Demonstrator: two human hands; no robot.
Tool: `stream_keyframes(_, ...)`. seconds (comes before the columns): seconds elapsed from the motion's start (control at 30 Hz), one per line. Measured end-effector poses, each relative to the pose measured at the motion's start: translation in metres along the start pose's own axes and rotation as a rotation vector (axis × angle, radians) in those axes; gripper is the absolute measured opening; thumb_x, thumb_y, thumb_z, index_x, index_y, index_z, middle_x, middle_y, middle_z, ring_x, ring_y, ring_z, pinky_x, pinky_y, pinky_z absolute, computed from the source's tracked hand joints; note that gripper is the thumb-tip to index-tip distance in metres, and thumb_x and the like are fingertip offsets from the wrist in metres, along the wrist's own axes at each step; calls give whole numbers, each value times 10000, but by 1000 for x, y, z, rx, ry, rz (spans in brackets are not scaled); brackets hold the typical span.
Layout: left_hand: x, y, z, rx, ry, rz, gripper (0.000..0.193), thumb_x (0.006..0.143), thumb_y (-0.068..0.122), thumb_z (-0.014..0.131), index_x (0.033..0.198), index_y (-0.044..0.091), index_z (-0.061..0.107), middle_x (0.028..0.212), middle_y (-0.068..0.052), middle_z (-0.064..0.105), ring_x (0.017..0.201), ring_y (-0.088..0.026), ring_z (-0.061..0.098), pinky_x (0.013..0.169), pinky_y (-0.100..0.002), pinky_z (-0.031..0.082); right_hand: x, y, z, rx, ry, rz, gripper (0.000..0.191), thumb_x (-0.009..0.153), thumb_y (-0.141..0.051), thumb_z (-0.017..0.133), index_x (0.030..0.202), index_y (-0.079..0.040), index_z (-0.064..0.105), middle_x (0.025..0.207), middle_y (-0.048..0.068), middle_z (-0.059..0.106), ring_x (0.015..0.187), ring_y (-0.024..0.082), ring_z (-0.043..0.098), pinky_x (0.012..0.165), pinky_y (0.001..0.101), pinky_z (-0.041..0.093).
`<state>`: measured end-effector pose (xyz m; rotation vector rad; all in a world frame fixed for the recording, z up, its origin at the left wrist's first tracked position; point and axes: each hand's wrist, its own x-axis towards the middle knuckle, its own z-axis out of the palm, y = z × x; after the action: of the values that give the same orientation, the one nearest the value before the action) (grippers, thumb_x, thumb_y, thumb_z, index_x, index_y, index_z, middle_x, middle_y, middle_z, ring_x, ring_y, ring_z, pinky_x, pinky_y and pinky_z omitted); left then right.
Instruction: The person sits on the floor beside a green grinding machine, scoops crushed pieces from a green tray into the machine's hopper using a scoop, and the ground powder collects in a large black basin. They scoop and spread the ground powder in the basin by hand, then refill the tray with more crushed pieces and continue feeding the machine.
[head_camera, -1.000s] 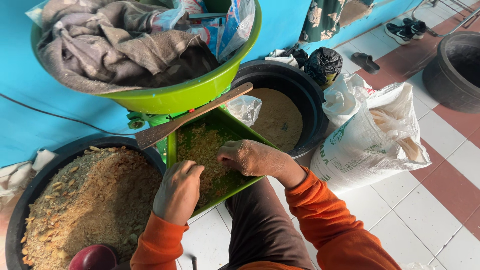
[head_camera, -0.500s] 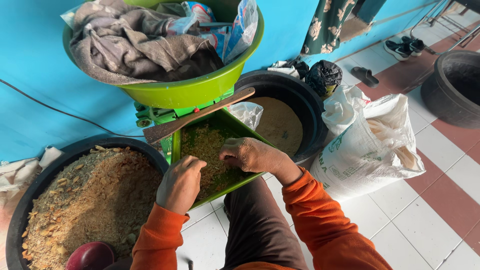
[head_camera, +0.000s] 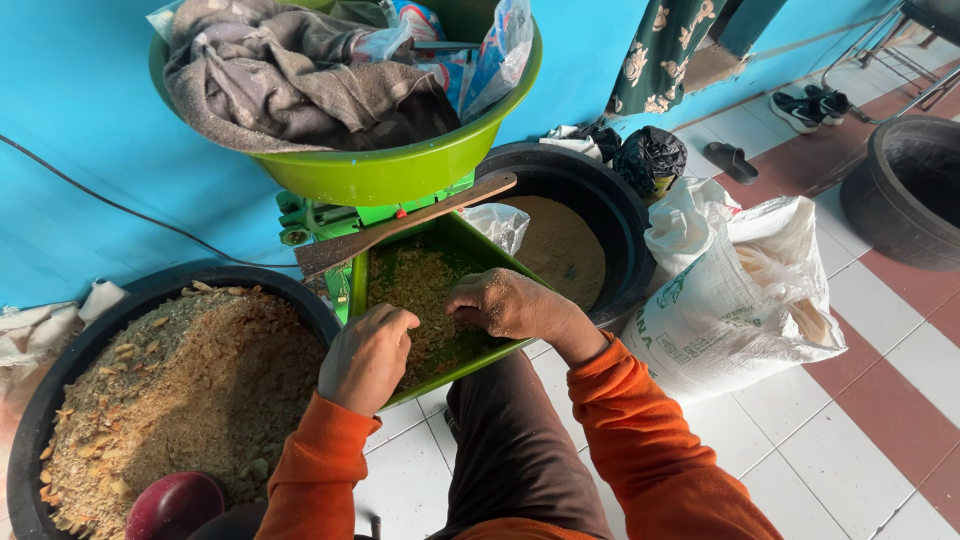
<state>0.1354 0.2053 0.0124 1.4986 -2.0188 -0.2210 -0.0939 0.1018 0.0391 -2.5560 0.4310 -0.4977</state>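
1. The green tray (head_camera: 365, 290) sits directly in front of the person, sloping down from the green machine (head_camera: 310, 220) toward their knees; its long axis runs away from the body, toward the blue wall (head_camera: 90, 130). It holds a layer of coarse brownish-green meal (head_camera: 420, 285).
2. Both hands are inside the tray, at its near end. The left hand (head_camera: 368, 355) rests by the near-left edge, fingers curled into a loose fist; whether it encloses any meal I cannot tell. The right hand (head_camera: 505, 305) lies just to its right and slightly farther in, palm down, fingers bent narrow and pressed into the meal.
3. The bulk of the meal lies beyond both hands, up the tray toward the machine; the right hand is the nearer to it.
4. One wooden stick (head_camera: 400, 225) lies crosswise over the far end of the tray, touching its rims.
5. One green basin (head_camera: 400, 165) sits atop the machine, filled with grey cloth (head_camera: 270, 80) and plastic packets.
6. Three dark round tubs: one at the left (head_camera: 60, 380) heaped with coarse tan meal, one behind the tray at right (head_camera: 620, 230) with fine brown powder, one far right (head_camera: 880, 200).
7. One white sack (head_camera: 740, 300) lies open on the tiled floor (head_camera: 860, 440), just right of the right arm.
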Motion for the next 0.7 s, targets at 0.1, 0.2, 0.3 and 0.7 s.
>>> stream_keyframes(0.1,0,1,-1,-4,32,23,183,843,-17,644,1012,51,658,977,-109,695,936,-324,684,825,-433,541,0,-1,-1,-8,-5,-2,121,955,-110,685,1058,-47,688,974,96,735,914,275,727,803,378,569)
stream_keyframes(0.2,1,2,-1,6,9,-15,170,856,-17,636,1011,50,654,958,-110,686,921,-323,679,812,-429,541,0,-1,-1,-8,-7,6,122,955,-108,679,1061,-47,686,987,99,739,917,277,727,802,381,567)
stream_keyframes(0.3,1,3,-2,6,15,-18,160,853,-17,639,999,47,651,950,-108,685,911,-322,679,802,-429,543,-1,-1,-1,1,9,-8,114,960,-109,676,1056,-49,686,970,100,739,900,276,730,796,380,568)
stream_keyframes(0.7,2,8,-6,-51,4,-54,135,833,8,674,961,50,675,942,-96,712,862,-319,698,743,-419,560,-3,-5,-3,24,11,33,98,1004,-105,641,1084,-51,655,903,104,730,807,272,733,703,381,556)
